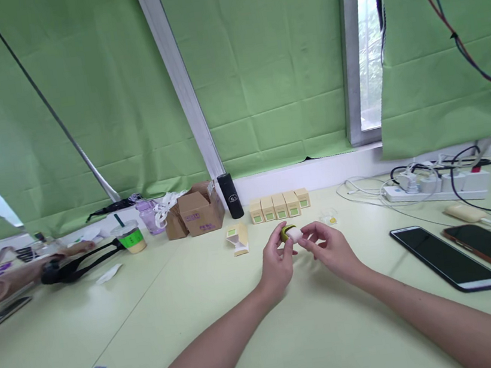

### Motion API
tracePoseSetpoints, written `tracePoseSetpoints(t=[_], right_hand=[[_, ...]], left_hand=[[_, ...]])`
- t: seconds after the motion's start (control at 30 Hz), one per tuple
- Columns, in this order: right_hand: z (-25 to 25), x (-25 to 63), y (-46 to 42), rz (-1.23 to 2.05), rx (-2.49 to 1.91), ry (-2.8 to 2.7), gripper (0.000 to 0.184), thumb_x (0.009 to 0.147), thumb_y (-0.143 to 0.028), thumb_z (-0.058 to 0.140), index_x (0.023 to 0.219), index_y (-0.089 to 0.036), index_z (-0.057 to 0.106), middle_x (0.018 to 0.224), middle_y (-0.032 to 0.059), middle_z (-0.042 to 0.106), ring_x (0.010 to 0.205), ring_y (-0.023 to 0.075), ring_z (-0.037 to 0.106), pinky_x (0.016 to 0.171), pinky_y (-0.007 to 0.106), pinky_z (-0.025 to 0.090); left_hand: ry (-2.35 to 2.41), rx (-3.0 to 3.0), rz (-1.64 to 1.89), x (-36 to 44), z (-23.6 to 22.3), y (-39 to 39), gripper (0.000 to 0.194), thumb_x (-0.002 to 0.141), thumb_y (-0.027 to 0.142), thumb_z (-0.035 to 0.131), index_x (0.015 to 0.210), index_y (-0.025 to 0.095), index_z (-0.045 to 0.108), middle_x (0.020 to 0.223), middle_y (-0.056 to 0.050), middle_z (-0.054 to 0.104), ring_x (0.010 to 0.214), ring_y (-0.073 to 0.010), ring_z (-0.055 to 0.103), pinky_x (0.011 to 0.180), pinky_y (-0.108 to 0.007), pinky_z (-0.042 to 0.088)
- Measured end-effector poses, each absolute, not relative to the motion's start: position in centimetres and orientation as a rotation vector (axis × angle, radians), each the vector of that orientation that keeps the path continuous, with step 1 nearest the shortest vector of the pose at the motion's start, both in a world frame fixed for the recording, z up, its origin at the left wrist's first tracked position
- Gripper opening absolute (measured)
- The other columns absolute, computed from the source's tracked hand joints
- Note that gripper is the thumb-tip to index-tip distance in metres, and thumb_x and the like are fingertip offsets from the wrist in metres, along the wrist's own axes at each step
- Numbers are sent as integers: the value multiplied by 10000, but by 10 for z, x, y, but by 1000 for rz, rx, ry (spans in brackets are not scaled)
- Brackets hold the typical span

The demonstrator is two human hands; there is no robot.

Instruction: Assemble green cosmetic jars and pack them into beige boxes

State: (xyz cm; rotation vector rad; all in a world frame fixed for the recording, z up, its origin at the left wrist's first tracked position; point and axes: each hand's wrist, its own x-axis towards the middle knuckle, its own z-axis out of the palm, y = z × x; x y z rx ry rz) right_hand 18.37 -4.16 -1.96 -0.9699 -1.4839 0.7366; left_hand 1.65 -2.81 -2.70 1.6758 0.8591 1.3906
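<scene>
Above the middle of the table, my left hand (279,258) is closed around a small round olive-green item (285,233). A small white piece (294,235) sits against its right side. Thumb and fingers of my right hand (329,248) pinch at the right edge of the white piece. Both items are too small to tell their exact kind. An opened small cardboard box (238,239) lies just left of my hands. Behind them stands a row of several small closed tan boxes (275,209) with green labels. A clear plastic piece with a yellow spot (329,219) lies behind my right hand.
Two phones (447,257) lie at right, near a power strip (436,188) with tangled cables. A black bottle (231,196), an open brown carton (197,211), a purple bottle (148,216) and a drink cup (129,236) stand at the back left. Another person's arm (26,273) rests far left.
</scene>
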Motion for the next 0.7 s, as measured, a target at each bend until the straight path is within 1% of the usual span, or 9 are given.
tracePoseSetpoints(t=[0.07, 0.1, 0.17, 0.27, 0.33, 0.53, 0.6, 0.7], right_hand=[[-21, 187, -42, 440, -969, -1624, 363, 889, -466, 725, 1155, -229, 656, 1155, 109, 684, 774, 190, 666, 577, 321, 585], [-21, 188, -43, 316, -953, -1693, 369, 908, -420, 707, 1223, -242, 637, 1237, 114, 655, 774, 181, 663, 586, 325, 591], [-23, 188, -44, 137, -927, -1811, 373, 948, -345, 656, 1306, -260, 600, 1316, 113, 624, 751, 164, 661, 591, 327, 595], [-26, 186, -44, -16, -930, -1890, 337, 986, -274, 592, 1323, -260, 583, 1320, 107, 642, 810, 183, 696, 598, 320, 591], [-28, 186, -43, -64, -939, -1898, 315, 994, -257, 575, 1308, -252, 584, 1296, 109, 666, 870, 207, 718, 591, 315, 583], [-32, 188, -38, -100, -903, -1920, 278, 994, -234, 578, 1272, -241, 589, 1263, 102, 710, 942, 222, 740, 607, 303, 589], [-34, 188, -37, -107, -898, -1928, 281, 996, -225, 573, 1277, -242, 581, 1255, 99, 720, 943, 224, 742, 604, 303, 589], [-36, 188, -36, -130, -882, -1941, 277, 1003, -215, 556, 1277, -245, 578, 1238, 102, 732, 943, 232, 745, 600, 306, 588]], left_hand=[[798, 1573, 1390, 17, -26, -26, 560, 961, 498, 647, 1426, 207, 539, 1350, -147, 648, 1160, -270, 661, 865, -386, 623], [776, 1545, 1381, 17, -26, -26, 572, 949, 501, 666, 1415, 192, 546, 1355, -155, 645, 1195, -281, 649, 894, -394, 618], [735, 1528, 1349, 17, -25, -26, 577, 937, 498, 687, 1398, 175, 559, 1350, -161, 651, 1219, -287, 645, 970, -414, 591], [675, 1535, 1312, 18, -24, -28, 558, 932, 485, 701, 1377, 173, 574, 1362, -160, 652, 1240, -287, 646, 1038, -419, 553], [647, 1529, 1297, 19, -24, -29, 555, 931, 481, 705, 1372, 171, 572, 1355, -164, 654, 1235, -292, 652, 1015, -412, 565], [601, 1489, 1270, 20, -24, -30, 557, 924, 465, 718, 1360, 160, 553, 1192, -146, 713, 1099, -271, 714, 934, -397, 595], [589, 1482, 1270, 20, -24, -29, 547, 920, 464, 723, 1346, 161, 560, 1192, -146, 716, 1101, -271, 714, 933, -393, 595], [591, 1487, 1270, 19, -24, -30, 528, 922, 461, 719, 1331, 161, 574, 1250, -157, 706, 1151, -278, 700, 960, -391, 588]])
